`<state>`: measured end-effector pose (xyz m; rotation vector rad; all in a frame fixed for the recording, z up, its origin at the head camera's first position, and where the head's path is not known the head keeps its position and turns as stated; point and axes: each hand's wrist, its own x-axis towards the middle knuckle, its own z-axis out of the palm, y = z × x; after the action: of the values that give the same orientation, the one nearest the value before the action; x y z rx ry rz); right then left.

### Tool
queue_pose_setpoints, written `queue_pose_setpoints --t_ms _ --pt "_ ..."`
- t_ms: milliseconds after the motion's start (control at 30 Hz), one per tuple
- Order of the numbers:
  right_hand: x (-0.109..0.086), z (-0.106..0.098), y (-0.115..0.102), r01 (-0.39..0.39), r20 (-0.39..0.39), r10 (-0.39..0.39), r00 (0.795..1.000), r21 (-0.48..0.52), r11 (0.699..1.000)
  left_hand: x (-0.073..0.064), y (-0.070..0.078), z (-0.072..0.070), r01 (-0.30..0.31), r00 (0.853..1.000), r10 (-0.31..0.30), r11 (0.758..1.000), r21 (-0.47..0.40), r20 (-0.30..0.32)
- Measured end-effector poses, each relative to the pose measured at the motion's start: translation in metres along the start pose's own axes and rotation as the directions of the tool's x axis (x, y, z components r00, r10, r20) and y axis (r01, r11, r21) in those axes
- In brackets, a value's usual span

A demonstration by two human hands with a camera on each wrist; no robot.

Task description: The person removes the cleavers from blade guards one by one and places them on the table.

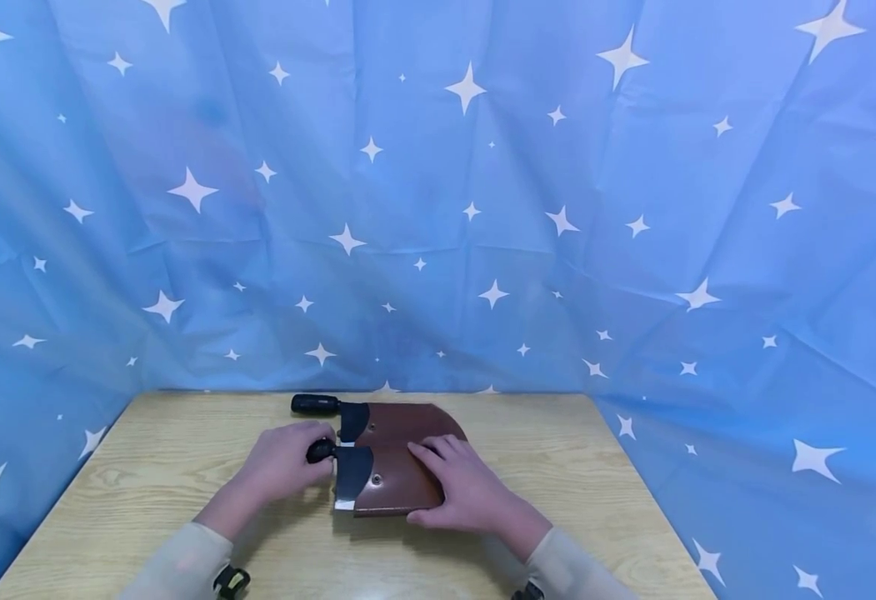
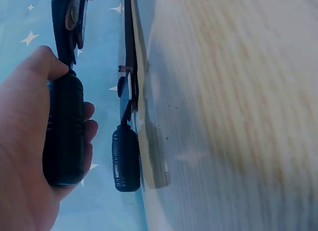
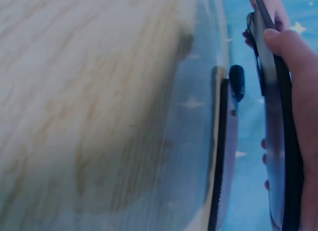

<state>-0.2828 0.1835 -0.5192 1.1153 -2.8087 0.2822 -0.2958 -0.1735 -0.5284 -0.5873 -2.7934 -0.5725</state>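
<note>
My left hand [image 1: 280,462] is curled round the black ribbed handle [image 2: 64,131] of a broad cleaver, its thumb up at the handle's top end. A brown leather sheath [image 1: 400,492] with a metal snap and a black band covers the blade; a bright sliver of metal shows at the handle end. My right hand [image 1: 471,492] grips the sheath's other end, thumb on the near side and fingers across the far side. Both wrist views show this cleaver held clear of the table. Behind it lies a second sheathed cleaver [image 1: 407,417], its black handle [image 1: 315,405] pointing left, untouched.
The wood-grain table [image 1: 160,467] ends at the back against a blue curtain [image 1: 422,200] with white stars. The second cleaver lies close to that back edge. Straps circle both wrists below the pale sleeves [image 1: 175,562].
</note>
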Motion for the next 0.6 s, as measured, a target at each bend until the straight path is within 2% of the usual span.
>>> queue_pose_setpoints --t_ms 200,433,600 --pt "0.002 -0.006 0.000 0.002 -0.017 -0.002 1.000 -0.018 1.000 0.001 0.000 -0.003 -0.005 0.999 0.006 1.000 0.015 -0.053" --pt "-0.003 -0.013 0.006 -0.026 -0.027 0.027 0.999 0.005 1.000 -0.002 -0.009 -0.013 0.014 0.997 -0.014 1.000 0.006 -0.076" --pt "-0.004 -0.016 0.007 -0.028 -0.031 0.029 0.999 0.029 0.999 -0.004 -0.014 -0.017 -0.008 0.996 0.009 1.000 0.005 -0.083"
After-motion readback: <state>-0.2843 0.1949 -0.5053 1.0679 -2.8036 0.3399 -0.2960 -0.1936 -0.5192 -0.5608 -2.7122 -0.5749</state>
